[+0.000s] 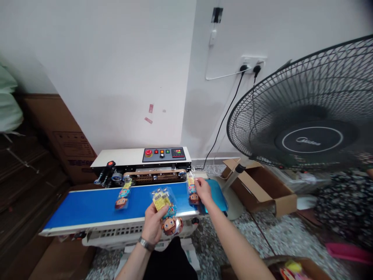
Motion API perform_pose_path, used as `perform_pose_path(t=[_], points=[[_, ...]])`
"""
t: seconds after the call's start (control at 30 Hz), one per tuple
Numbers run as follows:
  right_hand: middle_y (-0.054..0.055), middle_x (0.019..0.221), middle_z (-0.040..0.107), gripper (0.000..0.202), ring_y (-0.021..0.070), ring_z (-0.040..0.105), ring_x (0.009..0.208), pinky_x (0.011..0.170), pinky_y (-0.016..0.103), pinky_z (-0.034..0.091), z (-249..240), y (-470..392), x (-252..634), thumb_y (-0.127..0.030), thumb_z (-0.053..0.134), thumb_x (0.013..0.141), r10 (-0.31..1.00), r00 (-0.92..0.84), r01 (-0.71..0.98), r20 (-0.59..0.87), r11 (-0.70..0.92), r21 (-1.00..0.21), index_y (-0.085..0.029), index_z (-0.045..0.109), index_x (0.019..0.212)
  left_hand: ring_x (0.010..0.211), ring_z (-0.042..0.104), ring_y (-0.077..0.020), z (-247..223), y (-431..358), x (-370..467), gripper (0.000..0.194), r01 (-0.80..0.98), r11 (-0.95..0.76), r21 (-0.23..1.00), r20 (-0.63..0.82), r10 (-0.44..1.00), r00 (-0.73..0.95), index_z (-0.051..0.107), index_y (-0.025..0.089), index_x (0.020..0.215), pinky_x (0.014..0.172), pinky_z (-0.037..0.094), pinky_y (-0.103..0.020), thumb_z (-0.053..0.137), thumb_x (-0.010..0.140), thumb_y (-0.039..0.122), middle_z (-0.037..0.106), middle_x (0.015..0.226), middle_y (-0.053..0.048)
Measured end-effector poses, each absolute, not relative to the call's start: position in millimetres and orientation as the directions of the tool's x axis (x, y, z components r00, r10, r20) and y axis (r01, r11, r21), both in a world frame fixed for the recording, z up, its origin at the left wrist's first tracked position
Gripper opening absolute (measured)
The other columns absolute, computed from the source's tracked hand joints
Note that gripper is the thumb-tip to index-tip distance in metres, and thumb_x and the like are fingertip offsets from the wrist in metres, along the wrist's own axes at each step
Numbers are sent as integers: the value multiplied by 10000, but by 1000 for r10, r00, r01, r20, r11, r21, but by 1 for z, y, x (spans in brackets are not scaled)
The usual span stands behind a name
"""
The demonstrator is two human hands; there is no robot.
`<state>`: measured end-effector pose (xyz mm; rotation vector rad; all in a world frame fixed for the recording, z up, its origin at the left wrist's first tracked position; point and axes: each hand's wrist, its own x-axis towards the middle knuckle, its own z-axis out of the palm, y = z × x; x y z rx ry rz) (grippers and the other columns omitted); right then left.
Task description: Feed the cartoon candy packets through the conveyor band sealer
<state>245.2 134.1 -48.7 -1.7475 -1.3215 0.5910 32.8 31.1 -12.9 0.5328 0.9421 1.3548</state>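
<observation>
My left hand (153, 224) is closed on a fanned stack of clear bags (168, 210), each with a yellow barcode label and a cartoon figure inside; I cannot tell how many. At the right end of the blue conveyor belt (96, 206), my right hand (203, 189) pinches one similar bag (192, 190) by its side, its top edge up against the band sealing machine (140, 157). Farther left, another bag (124, 195) lies on the belt, its top at the machine's sealing band.
A large black fan (305, 112) stands at the right, above an open cardboard box (262, 186). A box with colourful packs (294, 270) sits at lower right. White perforated crates (113, 233) are under the belt. Stacked cardboard (23, 186) lines the left. Someone's patterned clothing (344, 206) shows at right.
</observation>
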Motion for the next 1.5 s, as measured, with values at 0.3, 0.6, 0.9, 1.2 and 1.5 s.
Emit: perform_pose_path(t=[0.3, 0.6, 0.9, 1.2, 1.5], points=[[60, 869, 632, 308, 189, 573, 787, 659, 278, 461, -37, 77, 219, -451, 477, 797, 939, 287, 122, 190, 161, -979, -178, 573, 901, 786, 647, -205, 0, 29, 37, 412, -557, 255, 791, -218, 967, 133, 653, 139, 969, 735, 486, -316, 752, 573, 191, 707, 897, -100], [49, 855, 623, 249, 184, 578, 808, 724, 304, 486, -26, 57, 197, -407, 484, 824, 975, 90, 44, 204, 201, -979, -190, 577, 901, 794, 645, -233, 6, 31, 46, 415, -476, 211, 854, -135, 972, 190, 655, 119, 973, 767, 485, -362, 746, 581, 219, 704, 887, -115], [49, 970, 608, 333, 159, 587, 793, 712, 282, 492, 30, 50, 203, -297, 524, 809, 908, -164, 216, 385, 413, -885, -243, 524, 1138, 792, 639, -244, 10, 28, 34, 319, -361, 118, 925, -74, 988, 133, 697, 113, 880, 758, 482, -350, 736, 596, 254, 710, 880, -118], [44, 889, 628, 226, 166, 572, 795, 728, 294, 465, 66, 51, 204, -263, 471, 846, 807, -363, 412, 465, 587, -697, -254, 621, 1015, 773, 639, -241, 15, 26, 34, 307, -377, 110, 920, -74, 991, 108, 705, 114, 850, 744, 480, -336, 742, 583, 259, 713, 854, -113], [56, 1025, 597, 479, 164, 595, 839, 742, 301, 499, 30, 47, 196, -312, 555, 790, 947, -159, 146, 278, 301, -942, -253, 424, 1247, 776, 651, -231, 15, 24, 40, 323, -503, 154, 850, -115, 987, 109, 678, 120, 888, 752, 489, -352, 736, 595, 242, 713, 870, -109]])
